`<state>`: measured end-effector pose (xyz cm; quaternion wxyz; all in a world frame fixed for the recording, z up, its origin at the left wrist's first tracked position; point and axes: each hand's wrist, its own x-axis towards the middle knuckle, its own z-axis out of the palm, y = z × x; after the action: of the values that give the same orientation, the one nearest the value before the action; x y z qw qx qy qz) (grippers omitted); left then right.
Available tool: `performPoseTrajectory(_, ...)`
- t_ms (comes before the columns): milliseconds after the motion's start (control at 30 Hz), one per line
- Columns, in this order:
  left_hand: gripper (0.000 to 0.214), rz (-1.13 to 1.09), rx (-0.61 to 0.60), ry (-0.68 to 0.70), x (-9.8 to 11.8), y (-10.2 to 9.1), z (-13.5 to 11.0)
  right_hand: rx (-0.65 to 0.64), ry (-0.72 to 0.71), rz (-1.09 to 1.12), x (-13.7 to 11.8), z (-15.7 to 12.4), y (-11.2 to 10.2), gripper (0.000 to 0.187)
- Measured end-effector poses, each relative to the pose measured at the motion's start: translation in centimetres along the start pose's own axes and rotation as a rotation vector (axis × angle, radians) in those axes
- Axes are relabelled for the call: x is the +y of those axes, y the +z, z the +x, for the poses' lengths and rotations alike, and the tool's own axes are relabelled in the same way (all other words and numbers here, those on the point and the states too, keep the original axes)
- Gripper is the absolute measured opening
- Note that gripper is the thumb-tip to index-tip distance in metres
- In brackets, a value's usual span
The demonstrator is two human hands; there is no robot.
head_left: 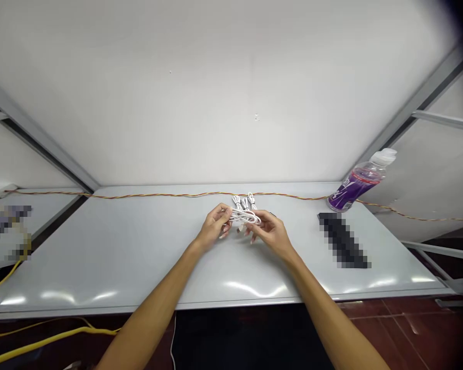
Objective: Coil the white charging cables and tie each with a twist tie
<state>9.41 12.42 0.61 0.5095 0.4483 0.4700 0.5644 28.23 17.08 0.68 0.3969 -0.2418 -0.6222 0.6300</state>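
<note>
A bundle of thin white cable (244, 213) is held over the middle of the pale grey table (111, 246). My left hand (213, 227) pinches the bundle's left side, fingers curled around the loops. My right hand (268, 230) grips the right side, its fingers closed on the strands. Small looped ends of the cable stick up behind my fingers. Both forearms reach in from the near edge of the table.
A purple-labelled plastic bottle (358, 182) with a white cap stands at the back right. A dark blurred flat object (343, 239) lies in front of it. A twisted red-and-yellow wire (158, 195) runs along the table's back edge. Yellow cables (31, 341) hang below at the left.
</note>
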Motion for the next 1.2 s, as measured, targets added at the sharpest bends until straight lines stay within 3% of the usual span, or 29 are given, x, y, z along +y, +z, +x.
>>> performPoseTrajectory(167, 0.034, 0.107, -0.002, 0.02, 0.0, 0.2, -0.2, 0.042, -0.014, 0.069, -0.5, 0.1, 0.2, 0.053)
performPoseTrajectory(367, 0.033, 0.296, -0.021, 0.076, 0.1, 0.4, -0.5, 0.046, 0.004, 0.079, -0.4, 0.2, -0.4, 0.035)
performPoseTrajectory(567, 0.033, 0.586, 0.003, 0.307, 0.8, 0.6, -0.9, 0.048, 0.058, 0.077, -0.2, 0.2, -0.6, 0.032)
performPoseTrajectory(800, 0.053, 0.5, -0.24, 0.116, 0.5, 0.5, -1.2, -0.014, 0.125, 0.071, 0.4, 0.1, -0.2, 0.029)
performPoseTrajectory(900, 0.058, 0.507, -0.249, 0.068, -0.1, 0.5, -1.1, -0.004, 0.144, 0.071, 0.6, 0.1, -0.1, 0.029)
performPoseTrajectory(1067, 0.052, 0.524, -0.192, 0.109, -0.1, 0.9, -1.0, 0.009, 0.158, 0.089, 0.7, 0.2, -0.1, 0.033)
performPoseTrajectory(1200, 0.053, 0.399, -0.221, 0.031, 0.1, 1.1, -1.0, -0.001, 0.162, 0.098, 0.7, 0.2, 0.0, 0.034)
